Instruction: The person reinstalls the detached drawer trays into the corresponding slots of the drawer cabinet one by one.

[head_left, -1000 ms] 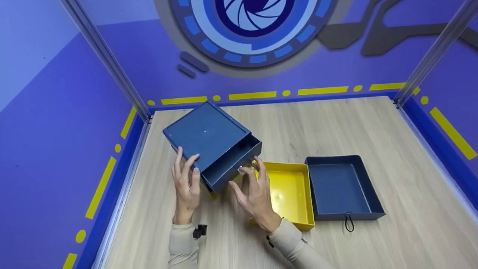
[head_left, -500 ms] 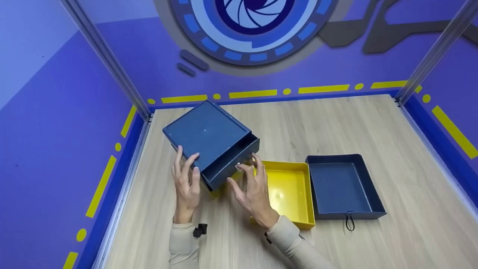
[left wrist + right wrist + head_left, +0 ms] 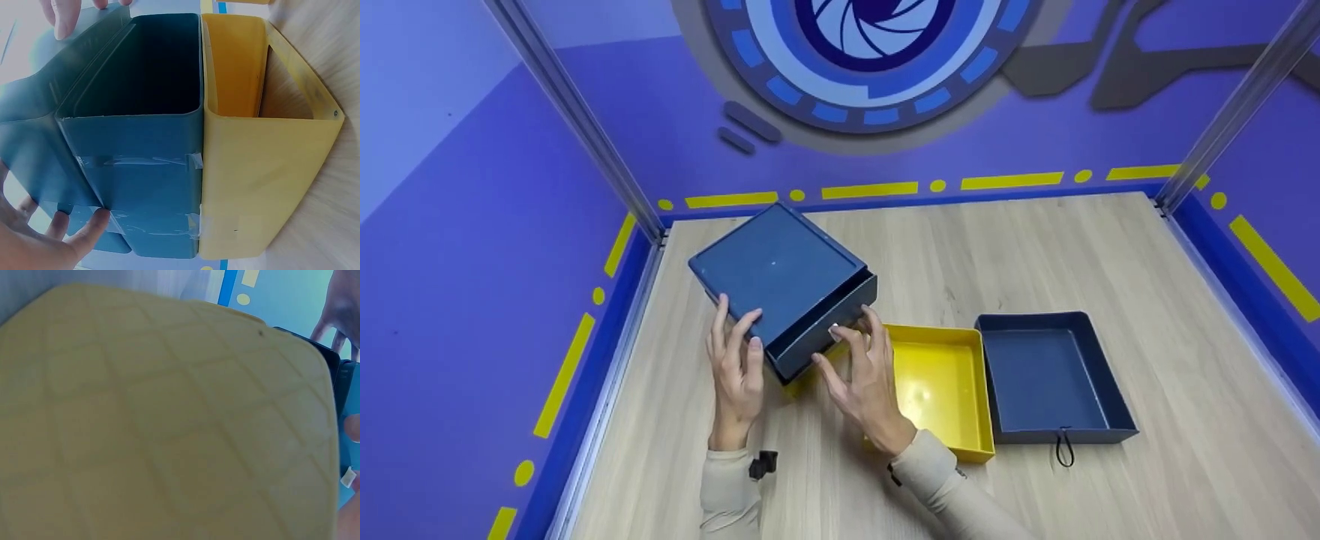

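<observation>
A dark blue drawer cabinet (image 3: 776,270) stands turned at an angle on the left of the table. Its top drawer (image 3: 829,322) is mostly in, with a narrow gap still showing. My right hand (image 3: 870,379) has its fingertips and thumb on that drawer's front, beside a small white tab (image 3: 834,331). The left hand (image 3: 736,375) rests against the cabinet's near left side, fingertips at the top edge. In the left wrist view, the cabinet has an empty blue middle slot (image 3: 140,67) and an empty yellow bottom frame (image 3: 270,185), with clear tape on the side.
Right of the cabinet lies a yellow drawer (image 3: 945,382), partly behind my right forearm. Touching it is a loose dark blue drawer (image 3: 1046,375) with a black loop pull (image 3: 1064,448). Printed purple walls (image 3: 607,135) enclose the wooden table (image 3: 1207,375).
The top drawer has slid further into the cabinet, narrowing its gap, as my right hand moved with it up and left. The left hand has stayed in place.
</observation>
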`<state>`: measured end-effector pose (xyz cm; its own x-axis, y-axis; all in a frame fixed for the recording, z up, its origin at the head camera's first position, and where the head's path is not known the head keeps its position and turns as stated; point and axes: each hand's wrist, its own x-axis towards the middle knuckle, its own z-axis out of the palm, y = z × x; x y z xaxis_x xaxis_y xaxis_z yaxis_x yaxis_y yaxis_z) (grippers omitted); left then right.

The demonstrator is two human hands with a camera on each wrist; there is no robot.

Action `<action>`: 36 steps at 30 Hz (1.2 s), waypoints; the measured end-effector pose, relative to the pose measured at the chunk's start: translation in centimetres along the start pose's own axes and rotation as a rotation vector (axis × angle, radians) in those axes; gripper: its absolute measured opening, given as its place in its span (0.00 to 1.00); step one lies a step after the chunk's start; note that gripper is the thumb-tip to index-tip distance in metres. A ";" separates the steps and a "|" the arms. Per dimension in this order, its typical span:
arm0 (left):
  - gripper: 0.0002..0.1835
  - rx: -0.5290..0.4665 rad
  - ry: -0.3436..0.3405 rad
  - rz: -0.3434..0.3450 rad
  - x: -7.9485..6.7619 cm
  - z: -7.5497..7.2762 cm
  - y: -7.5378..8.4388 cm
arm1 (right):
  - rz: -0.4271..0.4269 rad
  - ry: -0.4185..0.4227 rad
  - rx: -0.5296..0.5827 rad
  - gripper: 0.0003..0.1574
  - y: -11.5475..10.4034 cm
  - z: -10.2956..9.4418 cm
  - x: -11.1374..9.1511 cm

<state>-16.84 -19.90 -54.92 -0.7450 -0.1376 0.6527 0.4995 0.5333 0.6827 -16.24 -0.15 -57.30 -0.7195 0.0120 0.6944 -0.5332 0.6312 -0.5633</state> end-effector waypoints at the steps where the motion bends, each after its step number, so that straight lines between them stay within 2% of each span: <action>1: 0.23 -0.002 0.002 0.002 0.0 0.0 0.0 | 0.001 0.001 0.000 0.30 0.0 0.0 0.0; 12: 0.23 -0.012 0.014 0.005 0.0 -0.1 -0.1 | 0.015 0.003 0.007 0.28 -0.1 0.5 0.1; 26: 0.23 0.003 0.004 -0.009 -0.2 -0.3 -0.1 | 0.047 -0.022 0.023 0.27 -0.5 1.3 0.7; 36: 0.23 -0.004 -0.015 -0.004 -0.1 -0.2 0.0 | 0.037 -0.011 0.014 0.27 -0.4 1.9 1.2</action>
<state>-16.67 -20.03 -54.88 -0.7537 -0.1275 0.6447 0.4981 0.5291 0.6870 -17.72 -1.83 -57.05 -0.7433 0.0268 0.6684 -0.5123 0.6198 -0.5945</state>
